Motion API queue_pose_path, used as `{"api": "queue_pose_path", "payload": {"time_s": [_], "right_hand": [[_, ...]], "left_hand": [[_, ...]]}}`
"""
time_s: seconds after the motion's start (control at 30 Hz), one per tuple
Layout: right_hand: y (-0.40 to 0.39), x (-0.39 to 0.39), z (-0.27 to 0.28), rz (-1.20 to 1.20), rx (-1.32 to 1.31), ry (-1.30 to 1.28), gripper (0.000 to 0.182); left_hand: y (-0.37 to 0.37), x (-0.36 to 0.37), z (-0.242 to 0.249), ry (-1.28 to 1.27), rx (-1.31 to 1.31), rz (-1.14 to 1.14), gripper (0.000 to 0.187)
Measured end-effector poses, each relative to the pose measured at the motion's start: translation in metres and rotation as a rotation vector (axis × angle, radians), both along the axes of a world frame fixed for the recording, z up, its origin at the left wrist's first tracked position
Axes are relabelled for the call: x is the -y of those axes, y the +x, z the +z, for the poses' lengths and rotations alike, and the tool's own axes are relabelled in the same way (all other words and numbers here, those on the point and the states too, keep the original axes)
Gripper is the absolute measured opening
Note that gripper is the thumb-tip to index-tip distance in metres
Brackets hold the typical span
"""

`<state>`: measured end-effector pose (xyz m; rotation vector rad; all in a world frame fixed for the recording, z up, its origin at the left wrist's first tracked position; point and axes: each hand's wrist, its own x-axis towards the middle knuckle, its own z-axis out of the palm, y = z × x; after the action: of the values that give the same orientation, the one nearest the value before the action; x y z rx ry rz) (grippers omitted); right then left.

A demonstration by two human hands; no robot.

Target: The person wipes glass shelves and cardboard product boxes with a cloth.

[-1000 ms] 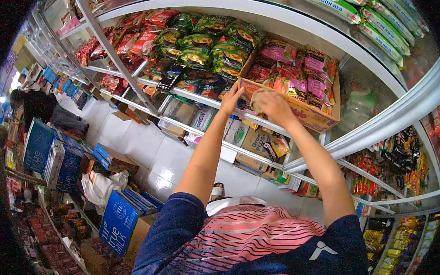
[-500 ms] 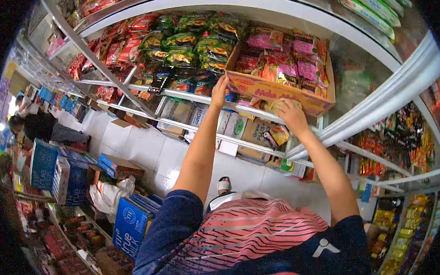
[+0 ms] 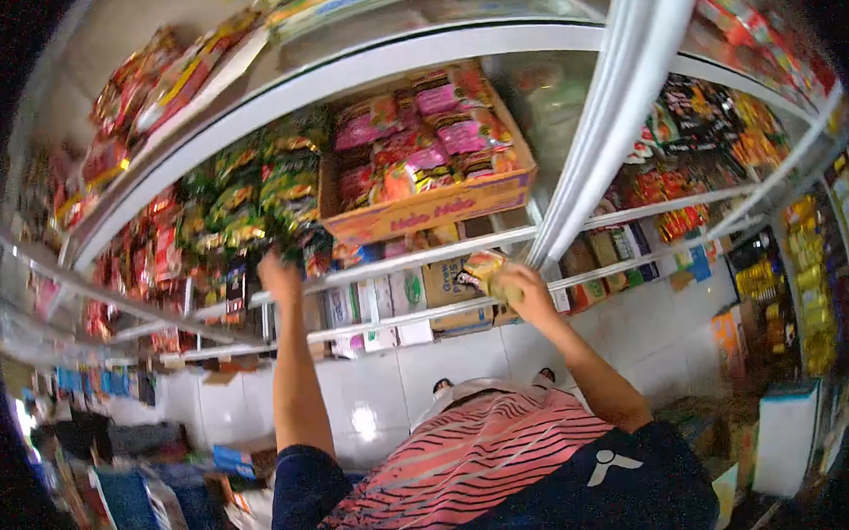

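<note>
My left hand (image 3: 281, 274) is at the shelf's front edge, close under the green packets (image 3: 242, 202); motion smears its fingers. My right hand (image 3: 525, 294) is closed around a crumpled yellowish cloth (image 3: 506, 282), in front of the lower rail. Right beside that cloth is a yellow and red packet (image 3: 482, 265). Above and between my hands, an open cardboard box (image 3: 432, 214) stands on the shelf, filled with pink and red packets (image 3: 466, 133).
A white upright post (image 3: 617, 114) runs down right of the box. Red packets (image 3: 158, 243) fill the shelf's left part. Several boxes (image 3: 407, 289) sit below the rails. Blue cartons (image 3: 137, 510) stand behind on the tiled floor (image 3: 363, 386).
My left hand has left the box's corner and moved left toward the green packets. My right hand has come down off the box's front with the cloth. The whole view has turned.
</note>
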<state>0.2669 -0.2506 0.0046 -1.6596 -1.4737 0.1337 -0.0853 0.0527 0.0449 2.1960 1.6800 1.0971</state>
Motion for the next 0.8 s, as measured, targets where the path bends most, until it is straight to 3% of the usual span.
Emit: {"api": "queue_pose_path", "payload": {"time_s": [0.03, 0.07, 0.13, 0.2, 0.27, 0.33, 0.43, 0.5, 0.53, 0.57, 0.63, 0.67, 0.7, 0.8], "right_hand": [[0.002, 0.020, -0.005, 0.024, -0.098, -0.012, 0.023], [0.004, 0.039, -0.009, 0.054, -0.195, -0.024, 0.023], [-0.005, 0.079, 0.013, -0.098, -0.464, -0.220, 0.026], [0.004, 0.118, -0.037, -0.266, -0.232, -0.162, 0.026], [-0.001, 0.140, -0.033, -0.309, -0.268, -0.207, 0.027], [0.002, 0.148, -0.034, -0.343, -0.301, -0.255, 0.028], [0.014, 0.149, -0.045, -0.364, -0.232, -0.154, 0.031], [0.045, 0.135, -0.035, -0.396, -0.248, -0.092, 0.035], [0.066, 0.128, -0.030, -0.375, -0.243, -0.086, 0.035], [0.091, 0.121, -0.023, -0.406, -0.234, -0.006, 0.035], [0.144, 0.103, -0.001, -0.433, -0.151, 0.115, 0.035], [0.169, 0.094, 0.012, -0.433, -0.076, 0.153, 0.034], [0.189, 0.085, 0.022, -0.473, -0.034, 0.159, 0.036], [0.237, 0.055, 0.028, -0.445, 0.041, 0.157, 0.038]], "left_hand": [[-0.016, -0.005, -0.004, 0.024, -0.221, 0.297, 0.042], [-0.037, -0.015, -0.016, 0.135, -0.331, 0.417, 0.046], [-0.064, -0.033, -0.021, -0.042, -0.443, 0.684, 0.056], [-0.075, -0.037, -0.024, -0.122, -0.413, 0.696, 0.066], [-0.071, -0.042, -0.019, -0.317, -0.442, 0.722, 0.071], [-0.079, -0.052, -0.031, -0.203, -0.361, 0.533, 0.067], [-0.063, -0.031, -0.027, -0.058, -0.382, 0.435, 0.057], [-0.048, -0.014, -0.031, 0.148, -0.023, 0.149, 0.047], [-0.031, 0.004, -0.037, 0.301, -0.059, 0.220, 0.045], [0.005, 0.040, -0.025, 0.304, 0.135, 0.116, 0.047], [0.039, 0.074, -0.059, 0.568, 0.001, 0.037, 0.048], [0.076, 0.115, -0.046, 0.365, 0.002, 0.030, 0.047], [0.105, 0.145, -0.064, 0.364, 0.094, -0.065, 0.044], [0.213, 0.237, -0.062, 0.050, 0.186, -0.301, 0.039]]}}
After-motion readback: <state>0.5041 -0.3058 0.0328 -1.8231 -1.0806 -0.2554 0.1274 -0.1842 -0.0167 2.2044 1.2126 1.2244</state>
